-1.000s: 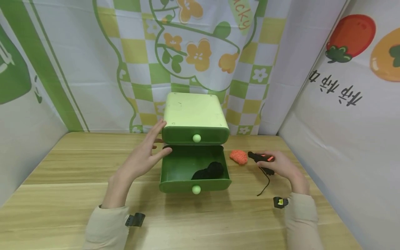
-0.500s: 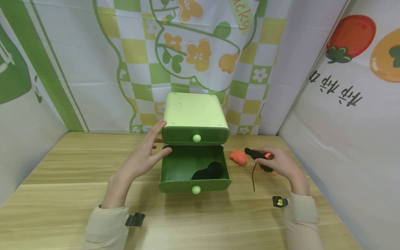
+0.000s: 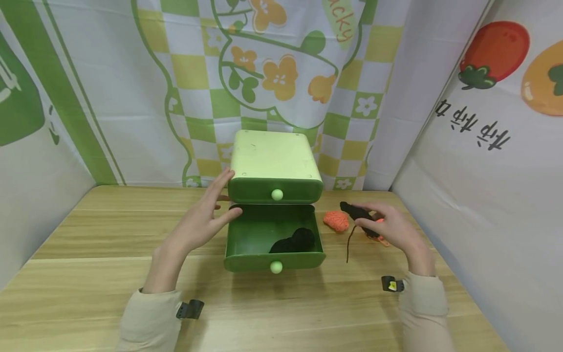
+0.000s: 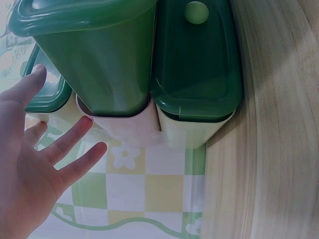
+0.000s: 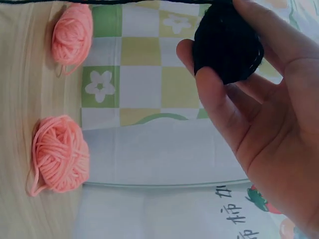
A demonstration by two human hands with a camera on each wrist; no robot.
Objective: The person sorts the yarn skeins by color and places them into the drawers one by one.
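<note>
My right hand (image 3: 391,227) grips a ball of black yarn (image 3: 358,213) between thumb and fingers. In the right wrist view the black ball is held off the table, and a loose strand trails from it. Two coral yarn balls lie on the table: one (image 3: 336,221) between drawer unit and hand, the other (image 5: 62,154) partly hidden beneath the hand in the head view. My left hand (image 3: 198,222) has its fingers spread at the left side of the green drawer unit (image 3: 274,154). Its pulled-out drawer (image 3: 248,237) contains black yarn (image 3: 296,240).
The left wrist view shows a shut drawer (image 4: 197,64) with a round knob on one side of the pulled-out one. The unit stands on a wooden table (image 3: 281,308) before a patterned cloth (image 3: 281,88). A printed side cloth (image 3: 479,166) borders the right.
My right hand has lifted the black yarn ball and shifted it slightly left, its strand swinging left too. More of the coral ball beneath shows. The left hand stays put.
</note>
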